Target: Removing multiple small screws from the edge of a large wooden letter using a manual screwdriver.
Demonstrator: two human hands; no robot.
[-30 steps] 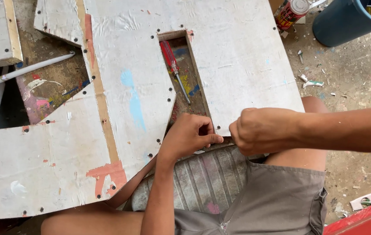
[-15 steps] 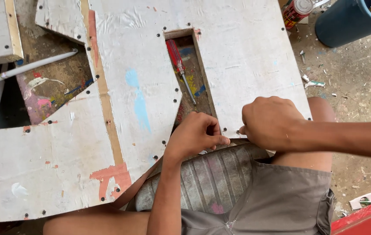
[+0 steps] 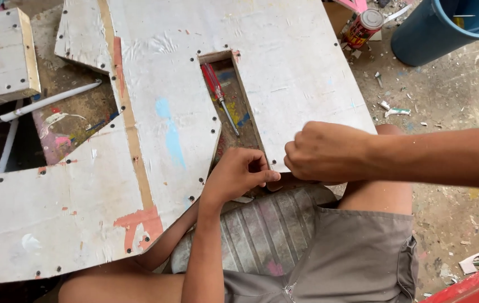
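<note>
Left hand curled with fingertips pinched together at the near edge of a white painted plywood panel, right hand fisted closed just at its 3 o'clock on the same edge, what either grips hidden, red-handled screwdriver in the panel's slot at 12 o'clock, blue bucket at 1 o'clock.

Red-handled screwdriver lies in the slot, tip toward bottom right. Blue bucket top right on dirt floor; tin can w/ red label just left of it, tilted. White pipe runs across the gap at left. Small white wooden box top left. Red edge bottom right corner, w/ scraps nearby.
</note>
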